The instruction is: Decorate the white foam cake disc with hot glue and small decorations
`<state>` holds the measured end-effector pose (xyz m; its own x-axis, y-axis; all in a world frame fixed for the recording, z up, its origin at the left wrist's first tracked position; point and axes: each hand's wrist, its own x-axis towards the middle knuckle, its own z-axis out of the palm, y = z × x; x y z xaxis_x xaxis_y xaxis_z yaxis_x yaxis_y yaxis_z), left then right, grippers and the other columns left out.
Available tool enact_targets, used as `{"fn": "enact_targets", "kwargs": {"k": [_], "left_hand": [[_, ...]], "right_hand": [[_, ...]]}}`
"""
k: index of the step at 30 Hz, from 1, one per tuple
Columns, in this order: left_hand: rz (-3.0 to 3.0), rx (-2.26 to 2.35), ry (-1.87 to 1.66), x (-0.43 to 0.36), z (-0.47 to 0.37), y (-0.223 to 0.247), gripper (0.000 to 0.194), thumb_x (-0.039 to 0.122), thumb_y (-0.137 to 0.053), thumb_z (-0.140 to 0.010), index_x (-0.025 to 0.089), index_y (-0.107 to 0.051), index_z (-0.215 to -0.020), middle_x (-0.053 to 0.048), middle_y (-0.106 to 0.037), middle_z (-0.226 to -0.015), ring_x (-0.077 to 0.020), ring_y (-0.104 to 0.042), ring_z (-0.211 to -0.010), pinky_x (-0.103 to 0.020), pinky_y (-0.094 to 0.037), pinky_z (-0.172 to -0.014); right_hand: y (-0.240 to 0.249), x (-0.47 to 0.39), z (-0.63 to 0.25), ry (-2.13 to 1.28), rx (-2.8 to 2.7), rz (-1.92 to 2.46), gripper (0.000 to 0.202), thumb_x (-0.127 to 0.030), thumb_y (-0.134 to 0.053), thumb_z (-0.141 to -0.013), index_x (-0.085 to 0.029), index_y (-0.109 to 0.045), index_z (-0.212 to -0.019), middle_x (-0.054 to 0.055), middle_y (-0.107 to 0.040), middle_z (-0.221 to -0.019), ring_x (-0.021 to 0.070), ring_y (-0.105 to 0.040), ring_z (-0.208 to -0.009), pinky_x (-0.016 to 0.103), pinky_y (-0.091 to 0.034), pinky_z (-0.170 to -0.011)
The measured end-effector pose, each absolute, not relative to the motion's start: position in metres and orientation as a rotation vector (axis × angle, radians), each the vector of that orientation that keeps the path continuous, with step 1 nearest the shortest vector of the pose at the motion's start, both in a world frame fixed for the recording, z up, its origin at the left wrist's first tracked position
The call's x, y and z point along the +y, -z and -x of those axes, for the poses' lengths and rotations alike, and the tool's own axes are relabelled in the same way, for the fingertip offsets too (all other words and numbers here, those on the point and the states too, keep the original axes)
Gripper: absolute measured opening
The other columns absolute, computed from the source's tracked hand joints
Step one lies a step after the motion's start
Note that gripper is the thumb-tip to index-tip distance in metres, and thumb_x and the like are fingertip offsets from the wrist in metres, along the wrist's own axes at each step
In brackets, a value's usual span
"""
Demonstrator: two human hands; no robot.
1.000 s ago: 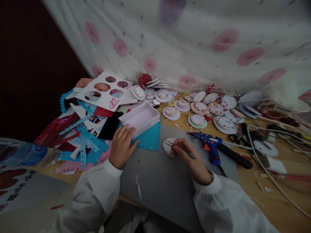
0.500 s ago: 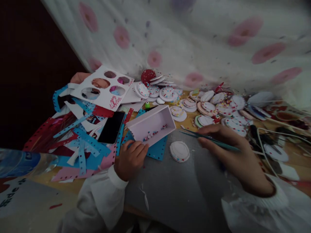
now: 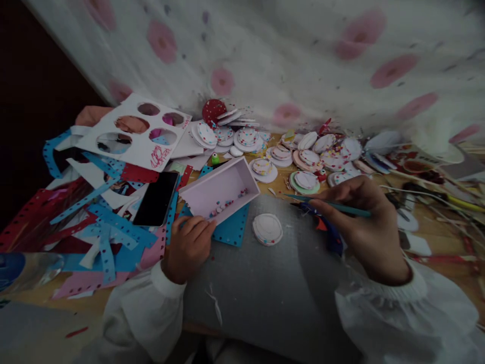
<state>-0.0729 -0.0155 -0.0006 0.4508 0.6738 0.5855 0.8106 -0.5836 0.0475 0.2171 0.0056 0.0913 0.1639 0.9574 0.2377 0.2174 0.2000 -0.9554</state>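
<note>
My left hand has its fingers closed over the near edge of a pale pink box. The box is tilted, and small red, blue and white beads lie along its lower side. In my right hand is a pair of slim teal tweezers, held between thumb and fingers with the tips pointing left. A round, layered white disc piece, with a few coloured dots on its front edge, lies on the grey mat between the hands. Below my right hand rests a blue glue gun with an orange trigger.
Several dotted disc stacks line the back by a flowered curtain. On the left are a phone, punched paper strips, a white sheet with round holes and a plastic bottle. Cables lie right.
The view has turned right, shifting the table leftward in the picture. My right hand and tweezers have moved slightly right of the disc, and the glue gun shows more clearly. My left hand stays on the box.
</note>
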Motion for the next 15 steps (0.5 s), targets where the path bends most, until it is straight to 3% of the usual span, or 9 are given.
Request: {"fn": "enact_targets", "kwargs": {"k": [8,15], "left_hand": [[2.465,-1.248,0.83,-0.015,0.071,0.0,0.023,0.007,-0.053,-0.081,0.017,-0.066,-0.097,-0.004,-0.071,-0.081,-0.0207,-0.061,-0.085,-0.04,-0.039,-0.083],[2.451,-1.23,0.821,-0.017,0.068,-0.002,0.022,0.006,-0.052,-0.081,0.016,-0.065,-0.096,-0.004,-0.071,-0.081,-0.02,-0.061,-0.083,-0.039,-0.04,-0.081]], "right_hand": [[-0.08,0.013,-0.214,-0.804,-1.38,1.232,0.035,-0.025,-0.076,-0.066,-0.025,-0.041,-0.068,-0.002,-0.063,-0.069,0.0157,-0.059,-0.064,0.028,-0.045,-0.055],[-0.06,0.04,-0.176,-0.759,-1.768,1.126,0.033,-0.018,-0.068,-0.073,-0.023,-0.036,-0.067,-0.003,-0.056,-0.067,0.0157,-0.06,-0.067,0.026,-0.037,-0.056]]}}
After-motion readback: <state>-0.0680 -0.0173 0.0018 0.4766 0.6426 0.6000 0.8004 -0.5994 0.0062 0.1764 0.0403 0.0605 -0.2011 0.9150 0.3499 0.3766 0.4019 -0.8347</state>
